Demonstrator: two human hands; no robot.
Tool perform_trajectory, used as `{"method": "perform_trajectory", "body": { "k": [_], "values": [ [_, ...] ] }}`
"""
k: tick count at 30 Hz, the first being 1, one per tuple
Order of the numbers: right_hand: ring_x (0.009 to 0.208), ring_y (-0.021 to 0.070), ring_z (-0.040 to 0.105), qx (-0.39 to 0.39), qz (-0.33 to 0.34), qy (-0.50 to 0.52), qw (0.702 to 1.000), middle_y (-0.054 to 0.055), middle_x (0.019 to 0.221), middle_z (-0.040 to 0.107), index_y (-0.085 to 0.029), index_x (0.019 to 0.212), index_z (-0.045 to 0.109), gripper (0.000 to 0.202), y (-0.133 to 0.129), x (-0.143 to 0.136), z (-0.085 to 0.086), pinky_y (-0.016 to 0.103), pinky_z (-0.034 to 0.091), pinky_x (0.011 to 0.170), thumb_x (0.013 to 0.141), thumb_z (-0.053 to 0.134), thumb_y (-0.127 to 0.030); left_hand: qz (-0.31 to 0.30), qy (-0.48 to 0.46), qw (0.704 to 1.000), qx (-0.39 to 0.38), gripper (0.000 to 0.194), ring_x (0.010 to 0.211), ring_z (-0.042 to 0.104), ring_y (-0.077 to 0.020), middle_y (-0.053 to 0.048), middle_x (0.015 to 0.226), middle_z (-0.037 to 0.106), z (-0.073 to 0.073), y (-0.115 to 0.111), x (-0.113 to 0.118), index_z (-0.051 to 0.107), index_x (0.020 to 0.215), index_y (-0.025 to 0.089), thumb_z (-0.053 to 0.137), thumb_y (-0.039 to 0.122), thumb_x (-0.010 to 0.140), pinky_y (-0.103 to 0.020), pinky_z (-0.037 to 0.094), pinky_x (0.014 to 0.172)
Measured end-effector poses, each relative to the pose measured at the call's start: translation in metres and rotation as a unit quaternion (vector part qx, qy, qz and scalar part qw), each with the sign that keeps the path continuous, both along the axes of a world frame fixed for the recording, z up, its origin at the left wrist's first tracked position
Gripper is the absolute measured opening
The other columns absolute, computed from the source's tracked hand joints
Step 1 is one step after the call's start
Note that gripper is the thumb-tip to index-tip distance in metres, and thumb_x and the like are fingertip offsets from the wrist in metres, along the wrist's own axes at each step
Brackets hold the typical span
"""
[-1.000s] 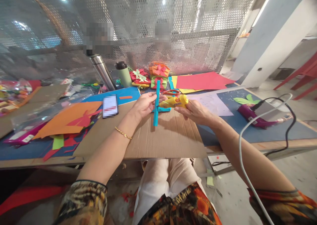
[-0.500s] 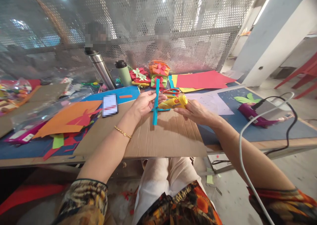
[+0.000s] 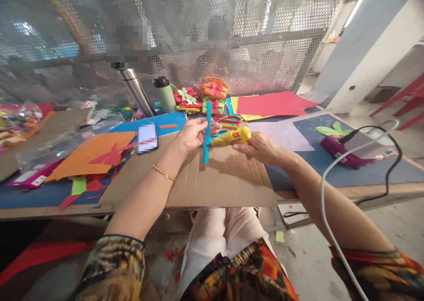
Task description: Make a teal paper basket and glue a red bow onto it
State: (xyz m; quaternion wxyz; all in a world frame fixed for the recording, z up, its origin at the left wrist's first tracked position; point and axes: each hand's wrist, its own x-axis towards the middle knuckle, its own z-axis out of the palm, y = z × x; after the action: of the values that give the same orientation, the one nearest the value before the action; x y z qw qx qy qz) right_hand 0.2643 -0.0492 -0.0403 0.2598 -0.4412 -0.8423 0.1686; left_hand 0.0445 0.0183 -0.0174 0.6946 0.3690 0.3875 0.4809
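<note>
"Just past the middle of the cardboard sheet (image 3: 225,181), towards twelve o'clock, who's there?"

"Left hand (image 3: 190,137), thumb and fingers pinched closed on a blue strip (image 3: 207,133), and that strip points from twelve down to six!"

"And from three o'clock?"

"Right hand (image 3: 263,148), fingers wrapped round the back of a yellow glue gun (image 3: 230,137), nozzle aimed at nine, right by the strip. Touching it? I can't tell!"

"Further out?"

"Red paper (image 3: 274,104) at two, green bottle (image 3: 168,98) at eleven, phone (image 3: 147,137) at ten, orange paper (image 3: 89,155) out towards nine!"

"Underneath?"

"Blue tabletop (image 3: 294,173), showing at three!"
</note>
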Motion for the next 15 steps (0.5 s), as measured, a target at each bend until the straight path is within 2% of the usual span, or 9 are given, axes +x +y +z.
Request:
{"method": "perform_trajectory", "body": {
  "k": [3, 7, 11, 15],
  "values": [
    [0.062, 0.0175, 0.058, 0.023, 0.029, -0.013, 0.999, 0.000, 0.060, 0.058, -0.022, 0.088, 0.063, 0.052, 0.0001, -0.0003, -0.0025, 0.032, 0.044, 0.063, 0.108, 0.044, -0.065, 0.007, -0.007, 1.000, 0.001, 0.024, 0.105, 0.082, -0.0229, -0.016, 0.093, 0.082, 0.0001, 0.0001, -0.0005, 0.069, 0.102, 0.005, 0.047, -0.004, 0.104, -0.039, 0.061, 0.109],
    [0.066, 0.0179, 0.058, 0.018, 0.057, -0.025, 0.998, 0.002, 0.068, 0.061, -0.023, 0.086, 0.061, 0.050, -0.0020, -0.0020, -0.0032, 0.032, 0.044, 0.065, 0.109, 0.045, -0.064, 0.014, -0.012, 1.000, 0.001, 0.027, 0.104, 0.083, -0.0219, -0.017, 0.097, 0.083, 0.0003, 0.0001, -0.0012, 0.070, 0.111, 0.003, 0.045, -0.005, 0.104, -0.038, 0.062, 0.108],
    [0.066, 0.0177, 0.057, 0.013, 0.050, -0.008, 0.999, 0.001, 0.067, 0.059, -0.023, 0.083, 0.058, 0.050, -0.0035, -0.0021, -0.0018, 0.032, 0.043, 0.065, 0.108, 0.045, -0.066, 0.011, -0.008, 1.000, -0.001, 0.029, 0.099, 0.084, -0.0200, -0.014, 0.093, 0.084, 0.0001, 0.0004, -0.0011, 0.070, 0.115, 0.004, 0.044, -0.004, 0.105, -0.036, 0.064, 0.103],
    [0.064, 0.0177, 0.056, 0.021, 0.033, -0.004, 0.999, 0.001, 0.065, 0.057, -0.023, 0.080, 0.058, 0.052, -0.0024, -0.0011, -0.0029, 0.033, 0.043, 0.064, 0.106, 0.048, -0.068, 0.013, 0.003, 1.000, 0.003, 0.026, 0.094, 0.084, -0.0196, -0.012, 0.086, 0.083, -0.0001, 0.0013, -0.0012, 0.070, 0.108, 0.005, 0.046, -0.004, 0.105, -0.035, 0.065, 0.101]
  ]
}}
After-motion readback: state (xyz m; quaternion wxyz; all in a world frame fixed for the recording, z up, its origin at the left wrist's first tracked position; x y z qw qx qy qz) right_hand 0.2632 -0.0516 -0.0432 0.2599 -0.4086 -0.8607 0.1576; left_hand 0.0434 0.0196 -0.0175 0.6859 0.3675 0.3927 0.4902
